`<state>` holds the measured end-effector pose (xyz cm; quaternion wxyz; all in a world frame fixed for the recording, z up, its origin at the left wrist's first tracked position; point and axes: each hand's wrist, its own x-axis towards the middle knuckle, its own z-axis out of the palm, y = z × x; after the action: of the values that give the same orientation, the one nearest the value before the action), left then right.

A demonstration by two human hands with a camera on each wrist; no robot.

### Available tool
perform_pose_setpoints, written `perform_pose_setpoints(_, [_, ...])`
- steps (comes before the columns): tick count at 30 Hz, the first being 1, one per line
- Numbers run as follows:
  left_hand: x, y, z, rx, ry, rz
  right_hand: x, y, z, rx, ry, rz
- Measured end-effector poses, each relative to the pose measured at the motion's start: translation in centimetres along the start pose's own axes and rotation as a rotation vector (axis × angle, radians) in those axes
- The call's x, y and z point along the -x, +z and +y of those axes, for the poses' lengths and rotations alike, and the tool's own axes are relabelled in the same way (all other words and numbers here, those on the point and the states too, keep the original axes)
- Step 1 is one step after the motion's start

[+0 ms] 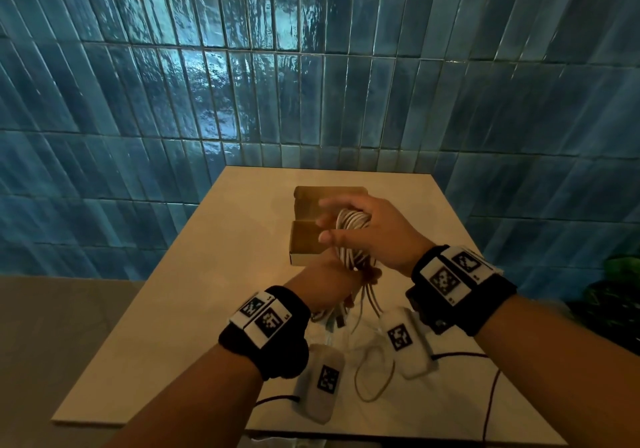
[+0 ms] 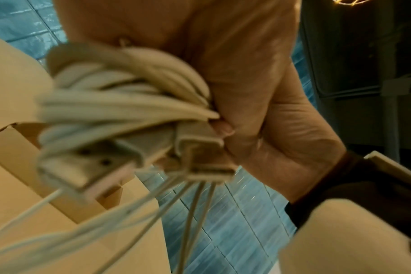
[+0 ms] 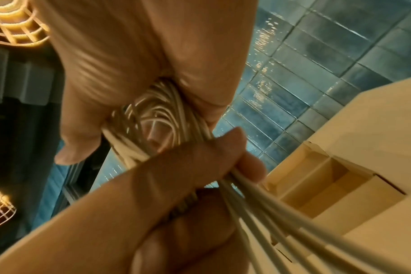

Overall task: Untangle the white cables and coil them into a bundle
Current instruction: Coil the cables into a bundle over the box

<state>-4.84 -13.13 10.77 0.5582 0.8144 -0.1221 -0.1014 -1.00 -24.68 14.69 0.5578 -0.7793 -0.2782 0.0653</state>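
**White cables, coiled, held above bench**

Surroundings: pale bench point(image 1: 173, 274) set against blue tiled wall point(image 1: 311, 84). Open cardboard box point(image 1: 308, 243) on bench, directly beyond the hands, partly hidden behind them. Rubber band point(image 1: 375, 375) lying flat on bench near its front edge, between the two forearms. Black wrist straps carrying white marker tags on both wrists; dark thin leads trailing across bench front. Green-patterned item at far right, too dim to identify.

Item: white cables point(image 1: 351, 236), gathered in elongated coil, held in air over bench, just in front of box. Long axis of coil roughly upright, tilted slightly; looped end uppermost, loose tails hanging downward toward bench. Two flat white plug ends point(image 2: 200, 157) visible in left wrist view, pointing down and toward camera, tails running out beneath them.

Right hand point(image 1: 374, 229): wrapped round upper part of coil, thumb and fingers clamped on it, loops passing through the fist.

Left hand point(image 1: 329, 281): below right hand, fingers closed round lower part of coil where tails emerge; fingertips largely hidden behind cables in head view.
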Motion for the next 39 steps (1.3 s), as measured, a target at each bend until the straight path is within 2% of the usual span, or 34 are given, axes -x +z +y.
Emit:
perform_pose_setpoints(4, [0.2, -0.1, 0.1, -0.036, 0.018, -0.058, -0.4, 0.7, 0.2, 0.014, -0.013, 0.079])
perform_pose_setpoints(10, [0.7, 0.1, 0.2, 0.071, -0.032, -0.066, -0.9, 1.2, 0.0, 0.041, -0.025, 0.157])
perform_pose_setpoints(13, [0.8, -0.3, 0.1, 0.167, -0.07, -0.034, -0.9, 1.1, -0.2, 0.037, -0.004, 0.082])
perform_pose_setpoints(18, [0.4, -1.8, -1.0, 0.444, -0.071, 0.175, 1.5, 1.9, 1.6, -0.159, 0.098, -0.176])
perform_pose_setpoints(21, [0.2, -2.8, -1.4, 0.55, -0.087, 0.199, 2.3, 2.6, 3.4, -0.058, 0.096, -0.255])
perform_pose_setpoints(26, [0.1, -3.7, -1.9, 0.483, -0.059, 0.282, 2.3, 3.4, 4.9, 0.157, 0.119, -0.148])
perform_pose_setpoints(31, [0.0, -3.3, -1.5, 0.721, -0.084, 0.289, 1.9, 3.6, 4.5, 0.372, 0.0, -0.097])
perform_pose_setpoints(33, [-0.1, -3.0, -1.2, 0.798, -0.065, 0.273, 1.9, 3.7, 4.4, 0.398, 0.002, -0.086])
perform_pose_setpoints(37, [0.0, -2.8, -0.7, 0.984, -0.045, 0.262, 2.0, 3.4, 4.4, 0.302, 0.088, -0.119])
perform_pose_setpoints(39, [0.1, -2.9, -0.7, 1.006, -0.021, 0.27, 2.0, 3.1, 4.4, 0.384, 0.034, -0.109])
